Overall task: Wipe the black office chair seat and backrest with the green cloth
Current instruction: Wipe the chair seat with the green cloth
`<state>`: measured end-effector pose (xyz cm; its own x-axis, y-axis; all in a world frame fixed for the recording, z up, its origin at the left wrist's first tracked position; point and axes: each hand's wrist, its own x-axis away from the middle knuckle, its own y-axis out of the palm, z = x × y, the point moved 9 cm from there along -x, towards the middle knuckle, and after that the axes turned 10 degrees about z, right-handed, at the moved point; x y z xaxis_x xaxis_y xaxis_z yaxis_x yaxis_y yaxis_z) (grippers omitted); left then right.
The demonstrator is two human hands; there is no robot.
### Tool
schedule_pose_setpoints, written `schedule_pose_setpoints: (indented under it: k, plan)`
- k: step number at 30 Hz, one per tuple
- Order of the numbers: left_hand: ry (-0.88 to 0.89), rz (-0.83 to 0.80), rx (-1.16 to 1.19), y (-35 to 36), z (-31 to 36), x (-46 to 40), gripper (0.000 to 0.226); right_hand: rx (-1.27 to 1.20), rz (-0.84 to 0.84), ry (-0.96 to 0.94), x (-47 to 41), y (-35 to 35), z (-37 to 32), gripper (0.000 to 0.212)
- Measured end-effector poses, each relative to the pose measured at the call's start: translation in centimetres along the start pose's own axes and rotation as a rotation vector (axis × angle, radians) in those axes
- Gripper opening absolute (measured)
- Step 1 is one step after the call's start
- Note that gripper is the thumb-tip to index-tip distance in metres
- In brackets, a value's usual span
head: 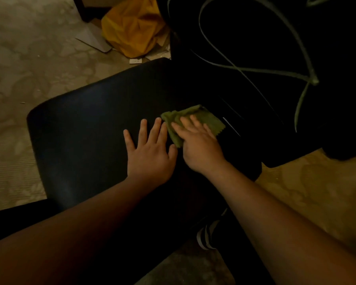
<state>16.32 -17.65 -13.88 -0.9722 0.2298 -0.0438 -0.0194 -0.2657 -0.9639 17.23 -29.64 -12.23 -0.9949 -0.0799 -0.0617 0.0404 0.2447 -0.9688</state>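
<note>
The black chair seat point(86, 124) fills the middle of the head view, and the dark backrest point(255, 48) rises behind it at the upper right. A small green cloth point(209, 118) lies crumpled on the seat near its back edge. My right hand point(199, 145) presses flat on the cloth, fingers spread over it. Just left of it, my left hand point(150, 149) rests palm down on the bare seat with fingers apart, its thumb close to the cloth's near corner.
A yellow bag point(132, 27) and pieces of cardboard point(95, 40) lie on the patterned floor behind the seat. A pale green cord point(255, 69) loops across the backrest area. A striped shoe point(206, 235) shows below the seat's front.
</note>
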Motion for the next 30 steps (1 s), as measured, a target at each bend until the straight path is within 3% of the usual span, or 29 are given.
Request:
schedule_pose_setpoints:
  k: [6,10,13,16,19,26,30]
  plan:
    - [-0.032,0.005,-0.007,-0.6,0.0,0.0,0.069,-0.114,0.105,0.218,0.3,-1.7,7.4,0.062]
    - [-0.024,-0.002,0.014,-0.5,0.1,0.2,0.068,-0.186,0.081,0.328,2.3,-1.8,9.4,0.061]
    - [-0.017,0.023,0.010,-0.2,-0.1,0.4,0.065,0.011,0.049,0.221,3.9,-1.8,5.0,0.070]
    - [0.012,0.024,0.005,-0.1,-0.1,0.6,0.062,-0.001,-0.024,0.022,6.1,-0.1,-1.3,0.074]
    - [0.020,0.033,0.021,-0.3,-0.2,0.5,0.061,-0.041,0.000,-0.026,6.6,-0.6,-0.9,0.069]
    - [0.008,-0.038,0.034,-0.3,-0.3,0.1,0.062,-0.094,0.147,0.310,9.2,-2.8,9.2,0.061]
    - [0.092,-0.108,0.018,-0.2,-0.7,0.7,0.065,-0.094,0.221,0.364,10.3,-3.1,8.9,0.062]
